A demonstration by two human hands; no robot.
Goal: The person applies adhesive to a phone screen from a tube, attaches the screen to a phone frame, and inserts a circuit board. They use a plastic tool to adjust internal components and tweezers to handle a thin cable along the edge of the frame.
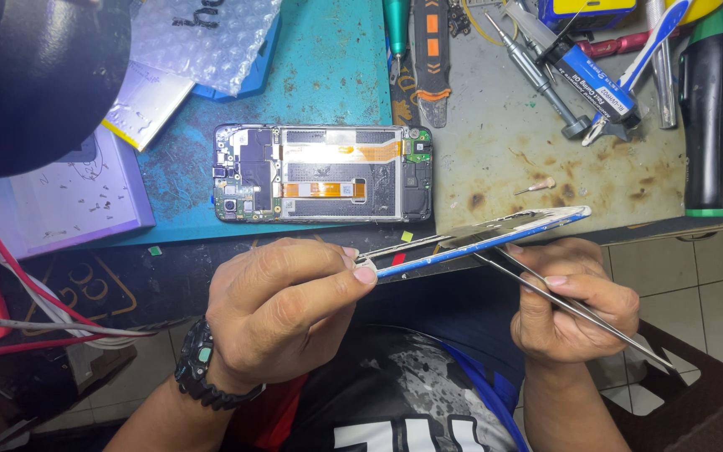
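Note:
My left hand (282, 305) pinches one end of a thin blue-edged phone frame (495, 234), held edge-on above my lap. My right hand (575, 305) supports the frame's other end and grips metal tweezers (596, 322), whose tips reach under the frame near its middle. An opened phone (324, 173) with exposed boards, an orange flex cable and a shiny battery lies flat on the blue mat (328, 67) just beyond my hands.
Screwdrivers (537, 75), a blue tool (600, 84) and a black-and-green bottle (710, 109) crowd the grey bench at right. A purple screw tray (77, 201), bubble wrap (202, 33) and a black lamp head (39, 75) sit at left. Red and white cables (35, 310) hang lower left.

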